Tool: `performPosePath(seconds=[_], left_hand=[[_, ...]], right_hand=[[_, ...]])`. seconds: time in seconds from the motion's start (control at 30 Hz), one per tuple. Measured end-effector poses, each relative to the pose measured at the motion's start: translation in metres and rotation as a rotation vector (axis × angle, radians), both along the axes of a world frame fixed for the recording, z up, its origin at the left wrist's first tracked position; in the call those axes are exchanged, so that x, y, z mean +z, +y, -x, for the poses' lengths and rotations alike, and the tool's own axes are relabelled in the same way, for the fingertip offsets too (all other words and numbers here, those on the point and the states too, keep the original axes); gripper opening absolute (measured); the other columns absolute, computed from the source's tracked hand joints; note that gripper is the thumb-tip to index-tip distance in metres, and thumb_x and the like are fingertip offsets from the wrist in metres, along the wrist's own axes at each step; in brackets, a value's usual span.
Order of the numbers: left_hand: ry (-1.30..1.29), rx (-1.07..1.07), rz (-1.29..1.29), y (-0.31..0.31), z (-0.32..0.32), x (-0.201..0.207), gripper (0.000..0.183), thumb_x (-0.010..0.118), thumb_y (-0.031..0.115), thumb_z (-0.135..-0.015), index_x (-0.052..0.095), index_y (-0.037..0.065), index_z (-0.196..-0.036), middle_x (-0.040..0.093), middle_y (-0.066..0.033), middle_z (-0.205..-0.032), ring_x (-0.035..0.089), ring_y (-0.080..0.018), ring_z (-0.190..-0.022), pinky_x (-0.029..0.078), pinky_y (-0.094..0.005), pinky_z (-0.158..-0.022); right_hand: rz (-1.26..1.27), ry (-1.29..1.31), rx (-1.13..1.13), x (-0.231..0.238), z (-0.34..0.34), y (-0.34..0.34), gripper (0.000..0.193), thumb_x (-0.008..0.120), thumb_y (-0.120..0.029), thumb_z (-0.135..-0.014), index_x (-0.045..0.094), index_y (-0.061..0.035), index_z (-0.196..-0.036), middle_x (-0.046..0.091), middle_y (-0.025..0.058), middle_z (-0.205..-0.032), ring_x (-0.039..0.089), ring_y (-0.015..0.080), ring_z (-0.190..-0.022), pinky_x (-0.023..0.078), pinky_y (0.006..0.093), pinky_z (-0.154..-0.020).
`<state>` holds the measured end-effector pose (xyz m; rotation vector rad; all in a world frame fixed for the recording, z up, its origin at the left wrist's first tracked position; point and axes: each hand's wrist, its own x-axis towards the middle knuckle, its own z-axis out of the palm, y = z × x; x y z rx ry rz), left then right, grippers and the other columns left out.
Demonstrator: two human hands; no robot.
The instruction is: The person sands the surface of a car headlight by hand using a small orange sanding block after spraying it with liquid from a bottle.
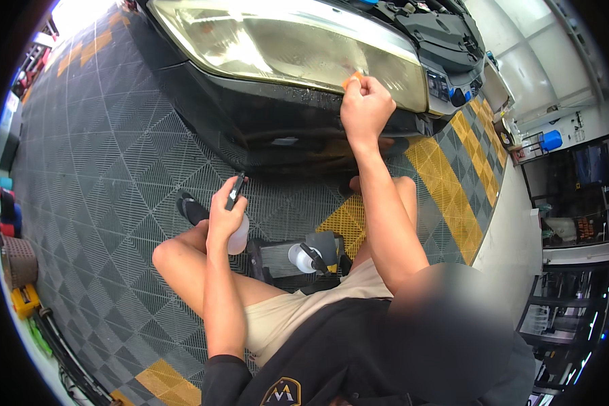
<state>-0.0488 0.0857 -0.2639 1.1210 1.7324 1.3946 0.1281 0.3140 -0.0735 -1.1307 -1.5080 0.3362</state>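
Note:
A dark car's headlight fills the upper middle, its lens yellowed and hazy with wet streaks. Against the lens's lower edge, my right hand is closed on a small orange pad, mostly covered by the fingers. My left hand is wrapped round a spray bottle with a black trigger head and a whitish body, held above my left knee and apart from the car. Water drops dot the black bumper just under the headlight.
Between my legs, a low dark tray carries a second white spray bottle and a grey sheet. The engine bay shows beyond the headlight. A woven basket stands at far left, and glass-fronted shelves line the right.

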Motion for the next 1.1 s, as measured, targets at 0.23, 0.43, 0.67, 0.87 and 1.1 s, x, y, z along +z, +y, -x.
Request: performPosePath(seconds=[0.23,0.43,0.67,0.87,1.1], left_hand=[[-0.020,-0.011,0.000,0.000,-0.002,-0.006,0.046,0.060,0.000,-0.083,0.069,0.001,-0.127,0.057,-0.0036,-0.071,0.050,-0.0104,-0.063,0.044,-0.0301,-0.063],[-0.002,0.019,-0.004,0.002,0.003,-0.004,0.044,0.063,0.004,-0.084,0.069,0.002,-0.128,0.059,-0.0061,-0.072,0.053,-0.0129,-0.065,0.045,-0.0321,-0.065],[0.030,-0.012,0.040,0.004,0.001,0.005,0.044,0.063,0.004,-0.083,0.070,0.004,-0.127,0.062,-0.0090,-0.074,0.056,-0.0164,-0.065,0.047,-0.0338,-0.067],[0.008,0.003,0.052,0.001,0.003,0.006,0.044,0.062,0.004,-0.083,0.070,0.005,-0.127,0.061,-0.0086,-0.072,0.057,-0.0161,-0.065,0.047,-0.0343,-0.066],[-0.018,0.006,0.033,-0.003,0.007,0.002,0.045,0.063,0.003,-0.083,0.070,0.005,-0.127,0.060,-0.0059,-0.071,0.055,-0.0133,-0.064,0.046,-0.0327,-0.064]], right_hand=[[-0.126,-0.297,0.227,0.011,0.026,0.010,0.023,0.066,-0.015,-0.094,0.065,0.0011,-0.077,0.068,0.0236,-0.070,0.069,0.0440,-0.067,0.052,0.0512,-0.064],[-0.323,-0.682,0.264,0.066,-0.020,0.042,0.017,0.064,-0.016,-0.100,0.062,-0.0017,-0.091,0.068,0.0204,-0.083,0.068,0.0428,-0.080,0.052,0.0515,-0.071],[-0.502,-1.076,0.788,0.104,0.012,0.067,0.013,0.067,-0.015,-0.097,0.065,-0.0045,-0.104,0.070,0.0163,-0.095,0.070,0.0402,-0.089,0.055,0.0493,-0.079],[-0.813,-1.518,0.759,0.101,-0.002,0.082,0.025,0.065,-0.012,-0.092,0.067,-0.0083,-0.117,0.066,0.0106,-0.097,0.075,0.0307,-0.084,0.059,0.0428,-0.068],[-0.752,-1.531,0.732,0.116,-0.026,0.093,0.013,0.065,-0.017,-0.100,0.066,-0.0075,-0.110,0.066,0.0085,-0.097,0.071,0.0297,-0.076,0.055,0.0417,-0.062]])
